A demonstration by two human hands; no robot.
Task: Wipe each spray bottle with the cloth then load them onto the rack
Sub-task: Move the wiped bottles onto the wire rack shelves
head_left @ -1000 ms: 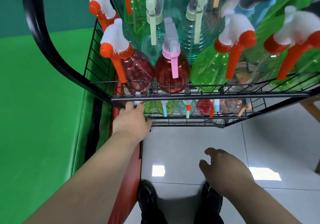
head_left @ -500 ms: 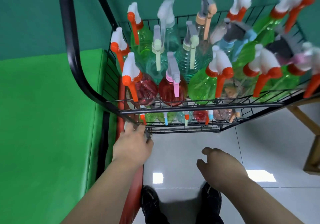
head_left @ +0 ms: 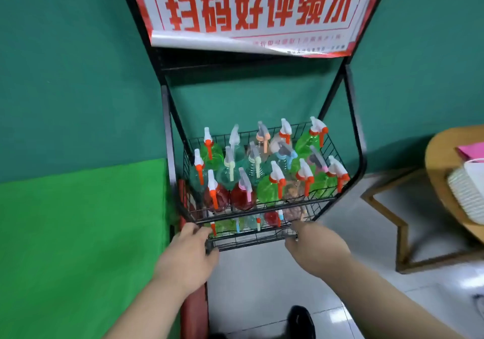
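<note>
A black wire rack [head_left: 354,119] stands against the green wall. Its upper basket [head_left: 324,201] is packed with several spray bottles, among them a red one [head_left: 242,198] and a green one [head_left: 266,190] at the front. More bottles [head_left: 272,218] lie in the lower basket [head_left: 251,242]. My left hand [head_left: 187,256] grips the lower basket's front left corner. My right hand [head_left: 315,249] curls over its front right corner, with the fingertips hidden. No cloth is in either hand.
A red-lettered sign [head_left: 251,11] tops the rack. A round wooden table [head_left: 434,171] at the right holds a pink item [head_left: 471,150] and a white ribbed stack [head_left: 465,192]. A bright green panel [head_left: 78,234] and a red post [head_left: 192,312] are on the left. My shoe [head_left: 301,320] is on the tiled floor.
The view has pulled back and up, so the whole rack and sign show. My right hand rose from below to the lower basket's right corner. My left hand stays on its left corner.
</note>
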